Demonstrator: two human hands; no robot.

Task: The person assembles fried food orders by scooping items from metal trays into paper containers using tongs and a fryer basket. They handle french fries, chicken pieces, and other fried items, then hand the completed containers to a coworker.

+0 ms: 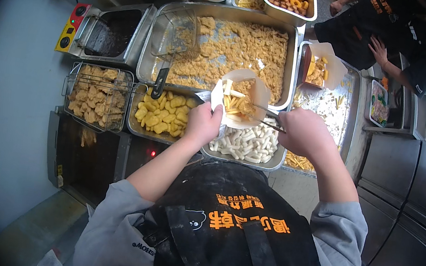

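Observation:
With my left hand (204, 124) I hold a paper food box (257, 88), thumb on its near wall, above the trays. French fries (233, 102), thick white sticks and fried chicken pieces (245, 106) lie inside it. My right hand (306, 132) is closed around metal tongs (269, 116), whose tips reach into the box at the chicken. Below the box stands a steel tray of white rice-cake-like sticks (250, 144). Left of that is a tray of yellow nugget-like pieces (165, 112). Behind them a large steel tray (293, 63) holds many crumbed fried pieces.
A wire fry basket (177, 39) rests over the large tray's left part. Left are a deep fryer (113, 33) and a basket of fried chicken (99, 95). A filled box (317, 72) stands on the right tray (351, 111). Another person (375, 33) stands at the upper right.

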